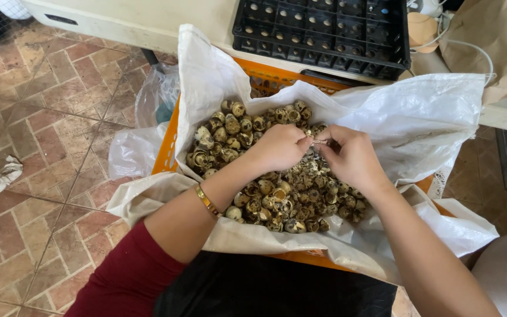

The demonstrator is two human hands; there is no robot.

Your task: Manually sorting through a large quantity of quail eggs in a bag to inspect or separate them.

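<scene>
Head view. Centre of frame: the left hand [280,147] and the right hand [350,157] meet fingertip to fingertip, pinching between them a small speckled eggshell fragment [318,141]. The fragment is largely hidden by the fingers, so its exact shape is hard to make out. Both hands hover just above a heap of broken quail eggshells [265,176]. A gold bracelet [206,200] circles the left wrist; a dark red sleeve [127,276] is cut off by the lower edge.

The heap lies in a white woven sack [418,117] that lines an orange plastic crate [168,147]; only the crate's rim and corners show. At the top of the frame a black egg tray [324,32] with rows of holes rests on a pale table [148,20], partly cropped. A brown paper bag [494,41] occupies the upper right.

The floor [42,117] is reddish brick-pattern tile; a crumpled white scrap [7,173] lies at the left.
</scene>
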